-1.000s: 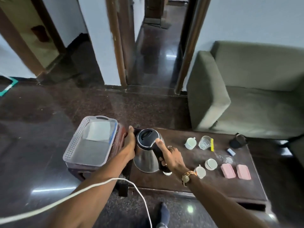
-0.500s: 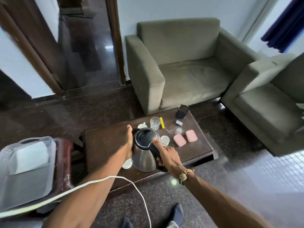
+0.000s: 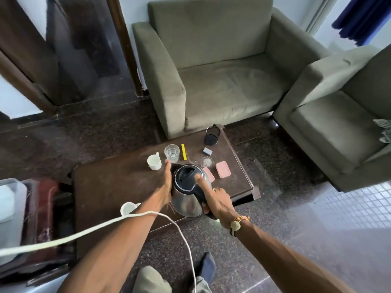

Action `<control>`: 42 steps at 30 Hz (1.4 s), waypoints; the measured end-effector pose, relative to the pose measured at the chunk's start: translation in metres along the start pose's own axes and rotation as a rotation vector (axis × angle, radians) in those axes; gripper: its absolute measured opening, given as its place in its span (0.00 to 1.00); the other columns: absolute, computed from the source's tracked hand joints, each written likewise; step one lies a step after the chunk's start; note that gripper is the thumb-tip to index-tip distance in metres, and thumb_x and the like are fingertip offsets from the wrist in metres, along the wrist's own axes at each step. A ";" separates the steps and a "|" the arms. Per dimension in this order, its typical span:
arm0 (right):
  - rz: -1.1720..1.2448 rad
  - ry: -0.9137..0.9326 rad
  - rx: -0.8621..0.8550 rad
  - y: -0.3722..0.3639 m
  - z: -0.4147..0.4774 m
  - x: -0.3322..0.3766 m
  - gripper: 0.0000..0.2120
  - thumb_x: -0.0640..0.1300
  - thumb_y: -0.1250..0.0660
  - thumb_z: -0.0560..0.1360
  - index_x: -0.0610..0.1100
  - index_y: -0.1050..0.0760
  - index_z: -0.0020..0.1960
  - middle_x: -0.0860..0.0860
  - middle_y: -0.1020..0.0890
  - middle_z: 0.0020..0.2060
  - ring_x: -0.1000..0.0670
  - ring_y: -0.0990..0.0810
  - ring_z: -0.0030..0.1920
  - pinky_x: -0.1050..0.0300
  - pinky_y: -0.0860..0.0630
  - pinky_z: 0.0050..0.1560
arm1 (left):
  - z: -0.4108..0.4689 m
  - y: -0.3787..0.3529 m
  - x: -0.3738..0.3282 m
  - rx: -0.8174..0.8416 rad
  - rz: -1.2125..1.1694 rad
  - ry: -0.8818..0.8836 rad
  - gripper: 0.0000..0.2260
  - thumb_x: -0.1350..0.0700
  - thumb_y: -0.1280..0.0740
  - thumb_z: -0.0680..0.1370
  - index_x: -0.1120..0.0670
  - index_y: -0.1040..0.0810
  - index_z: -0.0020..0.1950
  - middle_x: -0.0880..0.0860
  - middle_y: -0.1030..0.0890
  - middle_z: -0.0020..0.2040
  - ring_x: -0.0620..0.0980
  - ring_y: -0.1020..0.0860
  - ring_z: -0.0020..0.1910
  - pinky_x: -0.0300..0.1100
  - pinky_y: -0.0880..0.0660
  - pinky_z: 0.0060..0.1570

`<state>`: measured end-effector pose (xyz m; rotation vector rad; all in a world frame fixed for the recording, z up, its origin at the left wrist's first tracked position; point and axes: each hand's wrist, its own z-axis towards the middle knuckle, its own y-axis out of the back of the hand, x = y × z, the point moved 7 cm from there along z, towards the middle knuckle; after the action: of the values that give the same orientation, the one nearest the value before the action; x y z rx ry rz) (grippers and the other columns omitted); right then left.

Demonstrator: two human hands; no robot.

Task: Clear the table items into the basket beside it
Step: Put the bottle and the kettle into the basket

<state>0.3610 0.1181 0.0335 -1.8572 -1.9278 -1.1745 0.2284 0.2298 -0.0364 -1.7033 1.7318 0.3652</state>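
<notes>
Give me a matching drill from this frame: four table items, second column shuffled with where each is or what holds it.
1. kettle
2. glass tumbler
3. black holder
4. pink boxes

A. far right corner of the table
B. beside the yellow stick
C. right hand grips handle, left hand presses side
D. side by side, right of the kettle

Pairs: 1-C, 2-B, 3-A, 4-D

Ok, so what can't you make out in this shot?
Head view only:
1. The basket is cut off by the left edge and blurred.
2. One pink box sits mostly behind the kettle.
3. The near cup is partly covered by the left forearm and cord.
4. The kettle's underside is hidden, so lifted or resting is unclear.
5. The small blue item is too tiny to identify.
</notes>
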 end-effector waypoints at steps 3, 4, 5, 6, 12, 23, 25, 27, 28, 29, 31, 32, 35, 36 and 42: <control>0.030 -0.097 0.065 0.000 0.015 -0.003 0.43 0.87 0.40 0.53 0.46 0.25 0.33 0.50 0.20 0.29 0.54 0.25 0.22 0.63 0.32 0.24 | 0.015 -0.011 -0.003 0.016 0.002 -0.019 0.38 0.33 0.52 0.80 0.64 0.19 0.59 0.64 0.16 0.53 0.60 0.17 0.52 0.50 0.21 0.52; 0.034 -0.124 0.081 -0.002 0.021 -0.003 0.43 0.88 0.40 0.52 0.46 0.25 0.33 0.50 0.20 0.30 0.53 0.26 0.23 0.63 0.32 0.24 | 0.021 -0.014 -0.008 0.003 0.000 -0.033 0.38 0.34 0.51 0.80 0.66 0.20 0.60 0.67 0.18 0.55 0.63 0.19 0.55 0.54 0.22 0.58; 0.038 -0.149 0.098 -0.005 0.027 -0.003 0.42 0.88 0.41 0.51 0.47 0.26 0.33 0.49 0.20 0.33 0.52 0.25 0.25 0.62 0.32 0.26 | 0.027 -0.014 -0.012 -0.021 -0.013 -0.053 0.37 0.35 0.50 0.81 0.68 0.21 0.60 0.69 0.19 0.57 0.66 0.21 0.58 0.58 0.25 0.62; 0.041 -0.170 0.116 -0.009 0.034 -0.002 0.42 0.88 0.41 0.51 0.48 0.27 0.34 0.48 0.20 0.35 0.51 0.25 0.28 0.60 0.32 0.28 | 0.034 -0.013 -0.016 -0.052 -0.013 -0.075 0.37 0.36 0.50 0.82 0.70 0.22 0.60 0.70 0.20 0.57 0.68 0.22 0.59 0.61 0.27 0.64; 0.120 -0.293 0.185 -0.036 0.074 0.005 0.45 0.88 0.41 0.51 0.45 0.22 0.30 0.44 0.20 0.30 0.45 0.25 0.30 0.56 0.30 0.33 | 0.081 -0.004 -0.042 -0.090 0.162 -0.185 0.28 0.41 0.44 0.82 0.62 0.17 0.46 0.66 0.17 0.49 0.67 0.20 0.53 0.62 0.26 0.61; 0.201 -0.378 0.142 -0.052 0.140 0.034 0.48 0.88 0.40 0.51 0.43 0.20 0.37 0.43 0.19 0.32 0.44 0.22 0.34 0.51 0.30 0.40 | 0.148 0.000 -0.091 -0.054 0.324 -0.181 0.29 0.38 0.46 0.80 0.58 0.16 0.44 0.61 0.16 0.50 0.62 0.19 0.55 0.58 0.27 0.63; 0.196 -0.377 0.135 -0.050 0.152 0.040 0.50 0.87 0.39 0.50 0.42 0.18 0.42 0.44 0.19 0.31 0.44 0.22 0.34 0.50 0.29 0.41 | 0.158 0.000 -0.095 -0.068 0.312 -0.193 0.28 0.39 0.46 0.81 0.56 0.15 0.41 0.59 0.15 0.48 0.61 0.19 0.53 0.56 0.26 0.62; 0.169 -0.386 0.132 -0.047 0.166 0.043 0.53 0.87 0.39 0.49 0.40 0.17 0.45 0.44 0.18 0.32 0.44 0.22 0.33 0.50 0.27 0.41 | 0.167 0.001 -0.099 -0.084 0.286 -0.193 0.27 0.41 0.46 0.83 0.52 0.15 0.37 0.55 0.14 0.45 0.56 0.17 0.50 0.51 0.24 0.59; 0.154 -0.386 0.143 -0.045 0.173 0.046 0.54 0.87 0.39 0.49 0.39 0.17 0.47 0.44 0.17 0.33 0.45 0.22 0.33 0.50 0.26 0.41 | 0.171 0.001 -0.101 -0.092 0.283 -0.191 0.27 0.41 0.47 0.83 0.51 0.15 0.36 0.52 0.14 0.44 0.52 0.17 0.48 0.46 0.24 0.56; 0.144 -0.378 0.161 -0.043 0.180 0.049 0.54 0.86 0.38 0.50 0.39 0.17 0.48 0.44 0.17 0.33 0.45 0.22 0.33 0.51 0.26 0.40 | 0.175 0.002 -0.104 -0.103 0.278 -0.194 0.27 0.41 0.47 0.83 0.50 0.15 0.36 0.49 0.14 0.42 0.48 0.17 0.46 0.40 0.24 0.52; 0.132 -0.333 0.208 -0.038 0.192 0.058 0.49 0.83 0.37 0.56 0.39 0.18 0.51 0.44 0.18 0.32 0.46 0.22 0.31 0.52 0.26 0.37 | 0.184 0.004 -0.107 -0.135 0.221 -0.191 0.27 0.42 0.47 0.83 0.51 0.15 0.37 0.46 0.14 0.40 0.41 0.18 0.41 0.32 0.26 0.44; 0.138 -0.302 0.229 -0.036 0.197 0.064 0.46 0.81 0.36 0.58 0.40 0.18 0.50 0.44 0.18 0.32 0.46 0.22 0.31 0.53 0.26 0.36 | 0.188 0.005 -0.105 -0.146 0.176 -0.180 0.26 0.42 0.47 0.83 0.52 0.15 0.37 0.47 0.14 0.41 0.40 0.18 0.39 0.31 0.26 0.42; 0.159 -0.217 0.299 -0.029 0.207 0.074 0.38 0.76 0.34 0.62 0.46 0.19 0.54 0.47 0.16 0.36 0.48 0.19 0.35 0.53 0.24 0.40 | 0.202 0.002 -0.096 -0.124 0.066 -0.134 0.27 0.43 0.48 0.84 0.58 0.17 0.41 0.54 0.15 0.41 0.47 0.18 0.41 0.38 0.22 0.45; 0.149 -0.213 0.322 -0.026 0.209 0.074 0.38 0.76 0.33 0.63 0.46 0.21 0.57 0.47 0.15 0.39 0.48 0.18 0.38 0.54 0.23 0.41 | 0.205 0.001 -0.094 -0.117 0.032 -0.129 0.27 0.45 0.48 0.85 0.60 0.18 0.42 0.55 0.16 0.41 0.48 0.18 0.41 0.40 0.22 0.46; 0.084 -0.133 0.438 -0.011 0.218 0.059 0.29 0.72 0.34 0.68 0.49 0.18 0.54 0.46 0.14 0.45 0.48 0.17 0.41 0.57 0.22 0.36 | 0.218 0.005 -0.073 -0.123 -0.107 -0.059 0.23 0.53 0.45 0.80 0.50 0.16 0.33 0.49 0.17 0.34 0.42 0.19 0.35 0.38 0.24 0.39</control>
<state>0.4191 0.3070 -0.0758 -1.7863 -1.9548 -0.5550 0.2757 0.4229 -0.1521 -1.8459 1.5967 0.4771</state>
